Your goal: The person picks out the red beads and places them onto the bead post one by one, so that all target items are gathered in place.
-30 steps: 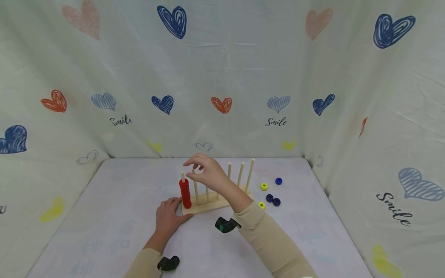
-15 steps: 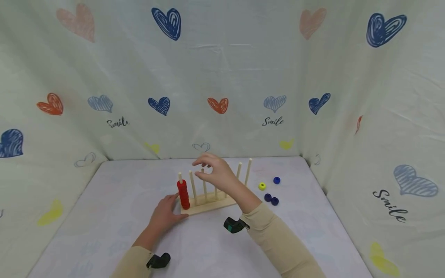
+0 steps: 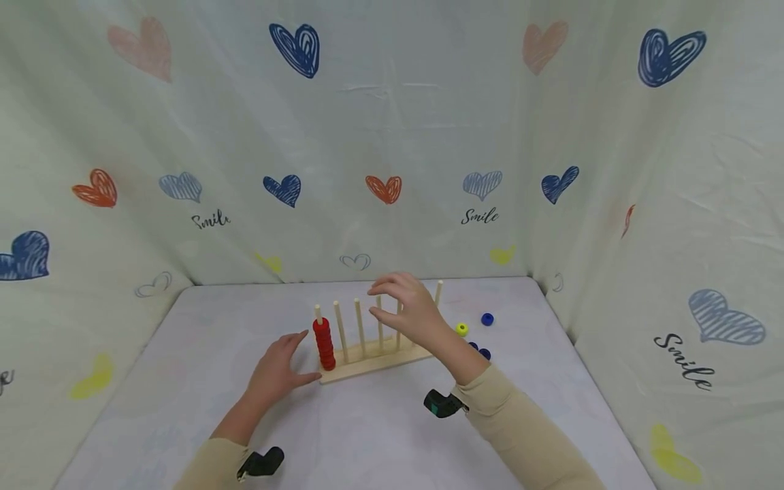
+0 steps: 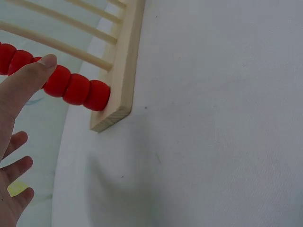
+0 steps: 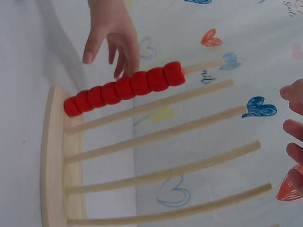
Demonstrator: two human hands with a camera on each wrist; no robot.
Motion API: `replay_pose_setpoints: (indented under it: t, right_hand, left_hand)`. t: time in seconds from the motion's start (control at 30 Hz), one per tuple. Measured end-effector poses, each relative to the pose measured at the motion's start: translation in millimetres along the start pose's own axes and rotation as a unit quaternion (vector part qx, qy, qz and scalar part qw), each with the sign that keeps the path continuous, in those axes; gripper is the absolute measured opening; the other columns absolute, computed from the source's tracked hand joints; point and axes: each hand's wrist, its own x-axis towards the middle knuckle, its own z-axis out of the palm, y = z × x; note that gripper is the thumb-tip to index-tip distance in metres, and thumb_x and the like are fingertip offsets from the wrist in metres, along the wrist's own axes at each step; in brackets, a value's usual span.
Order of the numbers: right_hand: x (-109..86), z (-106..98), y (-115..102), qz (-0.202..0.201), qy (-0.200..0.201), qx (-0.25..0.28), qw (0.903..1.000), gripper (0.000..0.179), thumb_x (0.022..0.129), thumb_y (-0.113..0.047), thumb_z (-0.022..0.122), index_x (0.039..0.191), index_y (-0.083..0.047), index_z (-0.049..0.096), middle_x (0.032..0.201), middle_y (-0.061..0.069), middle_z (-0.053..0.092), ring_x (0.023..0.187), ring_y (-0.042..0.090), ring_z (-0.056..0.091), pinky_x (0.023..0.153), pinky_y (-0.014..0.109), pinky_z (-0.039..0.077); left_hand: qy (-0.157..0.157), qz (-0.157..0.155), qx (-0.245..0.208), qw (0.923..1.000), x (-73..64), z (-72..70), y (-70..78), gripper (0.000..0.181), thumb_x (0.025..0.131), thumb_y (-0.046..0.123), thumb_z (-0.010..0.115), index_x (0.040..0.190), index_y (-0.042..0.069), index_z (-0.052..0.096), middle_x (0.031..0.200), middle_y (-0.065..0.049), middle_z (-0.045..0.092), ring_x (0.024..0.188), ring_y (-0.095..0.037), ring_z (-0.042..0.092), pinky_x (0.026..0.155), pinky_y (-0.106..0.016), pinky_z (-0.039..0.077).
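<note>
A wooden peg rack (image 3: pixel 367 364) stands mid-table with a row of upright pegs. On its leftmost peg sits a stack of red beads (image 3: pixel 324 345), also large in the right wrist view as red beads (image 5: pixel 125 88). My left hand (image 3: pixel 272 373) is beside the rack's left end, fingers spread and holding nothing. In the left wrist view its thumb (image 4: pixel 28 82) overlaps the red beads; the right wrist view shows the left hand (image 5: pixel 113 33) apart from them. Over the rack's right half hovers my right hand (image 3: pixel 409 312), fingers loosely bent with nothing between them, hiding some pegs.
Right of the rack lie a yellow bead (image 3: pixel 462 329), a blue bead (image 3: pixel 486 319) and two dark blue beads (image 3: pixel 485 354), partly behind the right forearm. A heart-printed curtain (image 3: pixel 392 136) encloses the table's back and sides.
My right hand has moved right, from near the red stack to over the rack's right half. My left hand has drawn away leftward from the rack's end. A nearer yellow bead is now out of sight.
</note>
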Motion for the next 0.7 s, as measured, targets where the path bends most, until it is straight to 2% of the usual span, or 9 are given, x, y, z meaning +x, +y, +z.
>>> replay_pose_setpoints:
  t: [0.17, 0.5, 0.7]
  right_hand:
    - [-12.1, -11, 6, -0.024, 0.017, -0.052, 0.9982, 0.024, 0.08, -0.015, 0.081, 0.101, -0.008, 0.072, 0.11, 0.005, 0.065, 0.107, 0.025, 0.057, 0.094, 0.044, 0.044]
    - [-40.7, -34, 23, -0.041, 0.037, -0.125, 0.9907, 0.033, 0.082, -0.025, 0.075, 0.11, -0.007, 0.07, 0.12, 0.011, 0.061, 0.114, 0.032, 0.053, 0.094, 0.055, 0.039]
    - [-57.1, -43, 33, -0.048, 0.043, -0.167, 0.9838, 0.046, 0.095, -0.045, 0.055, 0.119, -0.007, 0.065, 0.131, 0.016, 0.054, 0.121, 0.037, 0.047, 0.098, 0.063, 0.031]
  left_hand:
    - [0.017, 0.013, 0.005, 0.9998, -3.5, -16.2, 1.5, 0.09, 0.07, 0.033, 0.088, 0.142, 0.002, 0.045, 0.135, -0.024, 0.049, 0.124, -0.042, 0.044, 0.097, -0.058, 0.042]
    - [0.039, 0.032, 0.031, 0.9982, -4.7, -44.5, 6.6, 0.093, 0.068, 0.033, 0.089, 0.143, 0.002, 0.043, 0.137, -0.026, 0.046, 0.126, -0.044, 0.041, 0.098, -0.061, 0.039]
    - [0.058, 0.049, 0.062, 0.9952, -7.2, -59.6, 3.9, 0.097, 0.067, 0.034, 0.09, 0.143, 0.001, 0.041, 0.138, -0.026, 0.045, 0.126, -0.044, 0.04, 0.098, -0.061, 0.038]
